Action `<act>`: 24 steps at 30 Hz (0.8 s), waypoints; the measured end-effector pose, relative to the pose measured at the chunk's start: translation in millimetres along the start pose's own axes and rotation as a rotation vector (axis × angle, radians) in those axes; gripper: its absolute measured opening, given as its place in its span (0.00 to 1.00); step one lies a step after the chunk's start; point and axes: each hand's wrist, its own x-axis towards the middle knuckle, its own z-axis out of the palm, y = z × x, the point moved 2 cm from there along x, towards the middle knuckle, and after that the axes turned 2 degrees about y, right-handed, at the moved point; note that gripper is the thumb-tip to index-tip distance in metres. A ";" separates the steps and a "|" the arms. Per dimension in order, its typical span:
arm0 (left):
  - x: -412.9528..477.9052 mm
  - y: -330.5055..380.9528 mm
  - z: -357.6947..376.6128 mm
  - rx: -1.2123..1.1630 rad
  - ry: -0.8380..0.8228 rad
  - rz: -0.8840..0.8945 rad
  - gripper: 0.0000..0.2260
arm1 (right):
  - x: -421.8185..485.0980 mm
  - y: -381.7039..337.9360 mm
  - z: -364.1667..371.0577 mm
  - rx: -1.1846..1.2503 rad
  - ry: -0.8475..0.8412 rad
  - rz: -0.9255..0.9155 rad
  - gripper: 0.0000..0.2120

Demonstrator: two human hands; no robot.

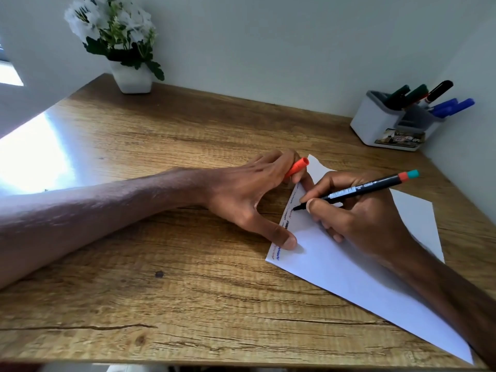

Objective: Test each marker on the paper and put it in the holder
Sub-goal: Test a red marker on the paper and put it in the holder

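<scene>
— Orange is up for testing: the right hand [367, 218] has thumb and fingers clamped on the black marker with an orange band and teal end [359, 189], tip touching the white sheet of paper [349, 269] near its nine o'clock edge.
— And the left hand [241, 189]?
— Doing two jobs. Thumb and one fingertip are spread wide, pressing the sheet's edge onto the wood-grain desk [161, 264], likely so it won't slide under the stroke. Other fingers pinch the orange plastic cap [296, 167], kept close for recapping.
— Any marks down?
— A row of coloured test squiggles [286, 219] runs along that edge; the tip sits just beside them.
— Where does it go after?
— White and grey plastic holder [375, 127] at two o'clock, well apart from the paper, tucked by the wall. Green, black and blue markers [440, 106] stand in it, leaning toward three o'clock. No loose markers show on the desk, so this looks like the last: cap on, then a long reach.
</scene>
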 end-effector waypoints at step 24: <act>-1.4 4.5 -0.8 -0.041 -0.009 0.008 0.32 | 1.6 10.2 -5.4 0.249 0.154 0.196 0.05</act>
